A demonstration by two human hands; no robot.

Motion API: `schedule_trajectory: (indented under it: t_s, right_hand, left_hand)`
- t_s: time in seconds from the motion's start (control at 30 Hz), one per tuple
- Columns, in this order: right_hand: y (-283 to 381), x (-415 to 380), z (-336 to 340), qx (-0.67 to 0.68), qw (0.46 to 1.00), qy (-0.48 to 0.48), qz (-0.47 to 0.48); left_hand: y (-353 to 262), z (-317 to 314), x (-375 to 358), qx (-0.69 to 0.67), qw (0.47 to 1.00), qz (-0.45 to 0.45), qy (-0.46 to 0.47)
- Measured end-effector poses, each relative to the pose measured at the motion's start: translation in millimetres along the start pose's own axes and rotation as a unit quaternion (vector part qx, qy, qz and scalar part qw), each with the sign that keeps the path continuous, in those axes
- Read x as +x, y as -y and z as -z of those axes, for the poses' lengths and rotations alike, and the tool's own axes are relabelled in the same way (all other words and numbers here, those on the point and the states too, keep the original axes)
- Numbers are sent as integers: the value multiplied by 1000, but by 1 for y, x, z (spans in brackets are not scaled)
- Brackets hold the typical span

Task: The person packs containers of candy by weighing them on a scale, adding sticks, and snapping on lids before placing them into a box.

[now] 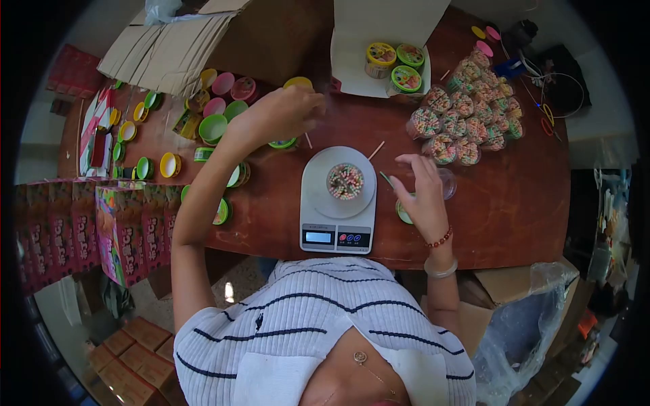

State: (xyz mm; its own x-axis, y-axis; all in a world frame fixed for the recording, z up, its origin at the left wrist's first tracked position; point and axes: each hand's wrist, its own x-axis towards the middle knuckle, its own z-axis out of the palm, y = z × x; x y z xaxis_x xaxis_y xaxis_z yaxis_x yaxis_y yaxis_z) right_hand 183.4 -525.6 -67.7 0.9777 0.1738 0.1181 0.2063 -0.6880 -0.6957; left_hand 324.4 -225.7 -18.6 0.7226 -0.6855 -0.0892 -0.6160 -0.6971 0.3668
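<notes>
The digital kitchen scale lies flat, display toward the person, long axis running away from the body. The clear cup of sticks stands upright on its round plate, mouth facing up. The right hand, half open, has a green stick at its thumb. 1 loose pink stick lies diagonally beyond the scale's right side. The left hand, loosely curled and blurred, hides part of the tabletop; its grip cannot be told. Farther on, 3 lidded tubs stand in a white box.

Striped white top, beaded bracelet
</notes>
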Motion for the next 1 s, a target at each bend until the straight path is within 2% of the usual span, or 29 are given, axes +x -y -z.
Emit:
schedule_trajectory:
  t_s: [0.03,0.07,0.13,0.17,0.23,0.27,0.33,0.4,0.5,0.6,0.63,0.67,0.7,0.73,0.77,0.8,0.87,0.9,0.97,1.0]
  right_hand:
    - [-9,1,-2,-115,993,1,16]
    - [-11,2,-10,-177,984,11,14]
    - [-24,4,-32,-193,979,59,34]
    - [-29,5,-43,-207,972,96,58]
    - [-31,8,-56,-284,955,81,40]
    - [-34,9,-58,-264,961,77,35]
    - [-41,12,-59,-263,960,87,34]
    - [-44,13,-58,-265,959,92,29]
    - [-46,15,-55,-224,969,102,1]
    - [-42,18,-49,-203,978,49,13]
    - [-30,18,-38,-126,991,42,-5]
    - [-19,18,-29,-49,998,34,-22]
    - [-13,16,-24,-52,998,31,-20]
    - [-8,14,-19,55,998,-3,-32]
    - [-1,12,-15,162,985,-36,-42]
    - [9,10,-12,161,985,-38,-39]
    - [31,6,-9,291,954,-60,-30]
    - [38,5,-7,291,954,-62,-29]
    - [49,5,-5,116,989,-23,84]
    - [54,5,-8,117,990,-11,82]
  left_hand:
    - [0,-17,-1,48,999,-4,-9]
    - [7,-39,2,40,999,1,-6]
    - [26,-79,12,237,970,-17,51]
    - [28,-88,14,228,972,-11,60]
    - [25,-104,14,305,951,-40,-11]
    - [14,-101,14,300,953,-36,-5]
    - [-1,-87,22,332,936,14,116]
    - [-2,-83,23,327,937,6,120]
    - [5,-84,26,318,941,-25,111]
    - [22,-88,28,300,946,-83,92]
    - [27,-89,28,286,947,-120,86]
    - [29,-86,27,288,946,-121,82]
    - [29,-84,25,281,945,-139,90]
    - [30,-82,25,273,944,-157,99]
    - [34,-83,25,275,944,-158,96]
    - [37,-85,24,282,938,-175,102]
    - [38,-84,25,291,931,-193,108]
    - [37,-83,27,276,936,-183,121]
    - [28,-73,29,263,940,-173,132]
    - [26,-65,31,216,957,-133,141]
